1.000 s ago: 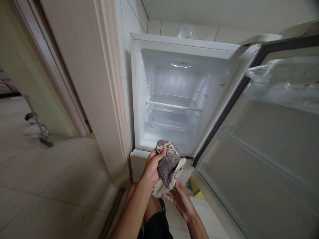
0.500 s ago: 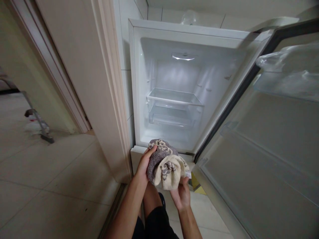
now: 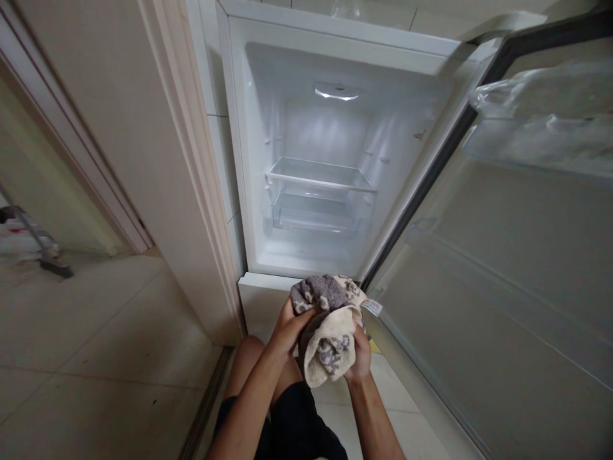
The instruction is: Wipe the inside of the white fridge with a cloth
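A bunched grey and cream patterned towel (image 3: 328,319) sits between both hands, low in the middle of the view. My left hand (image 3: 286,329) grips its left side, and my right hand (image 3: 360,352) grips its lower right, with a white label sticking out near the top right. Just beyond the towel stands an open white fridge (image 3: 249,160), lit inside, with a clear shelf (image 3: 318,176) and a clear drawer (image 3: 313,217) below it. Nothing else is in the compartment.
The fridge door (image 3: 517,287) swings open to the right, with clear door bins (image 3: 541,128) near its top. A beige door frame (image 3: 191,166) and wall stand left of the fridge. A mop or broom head (image 3: 50,265) lies on the tiled floor far left. My bare knees are below.
The towel has been turned and re-bunched between the hands. My right hand came up from under it to grip its right side. The view shifted left and down.
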Available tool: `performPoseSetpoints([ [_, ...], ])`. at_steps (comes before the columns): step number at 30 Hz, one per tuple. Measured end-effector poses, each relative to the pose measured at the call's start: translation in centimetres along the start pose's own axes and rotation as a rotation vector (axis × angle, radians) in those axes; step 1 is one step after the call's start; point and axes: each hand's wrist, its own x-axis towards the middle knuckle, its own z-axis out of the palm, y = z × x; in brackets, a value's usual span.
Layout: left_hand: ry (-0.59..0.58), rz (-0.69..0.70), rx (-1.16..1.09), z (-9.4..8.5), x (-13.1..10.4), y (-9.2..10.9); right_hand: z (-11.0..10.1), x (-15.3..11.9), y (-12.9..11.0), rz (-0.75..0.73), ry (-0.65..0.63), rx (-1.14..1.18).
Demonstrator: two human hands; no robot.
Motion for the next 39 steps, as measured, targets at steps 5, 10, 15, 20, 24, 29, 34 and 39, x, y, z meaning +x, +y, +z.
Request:
performPoseSetpoints([
  [5,0.234,0.137,0.059,-0.7,-0.7,0.3,1.4,-0.9,-2.4,0.045,0.005,-0.033],
  [10,0.516,0.389,0.175,0.4,-1.9,0.8,1.3,-1.9,-3.2,0.075,0.068,-0.193],
  [15,0.409,0.456,0.177,2.2,-3.6,0.6,1.7,-3.5,-3.1,-0.139,-0.078,-0.266],
  [20,0.173,0.136,-0.075,3.1,-4.8,0.3,1.8,-4.0,-3.7,-0.218,-0.023,-0.32],
  [24,0.051,-0.039,-0.248,3.4,-4.1,0.3,1.2,-4.1,-4.3,-0.292,0.021,-0.363],
  [29,-0.128,0.116,0.148,4.1,-3.3,0.2,1.0,-3.8,-4.6,-0.456,0.341,-0.432],
  [34,-0.274,0.272,0.5,4.3,-4.4,0.9,-1.4,-4.5,-6.4,-0.757,0.583,-0.574],
  [39,-0.187,0.127,0.486,2.4,-4.7,1.1,-7.5,-6.3,-11.6,-1.274,0.679,-1.056],
])
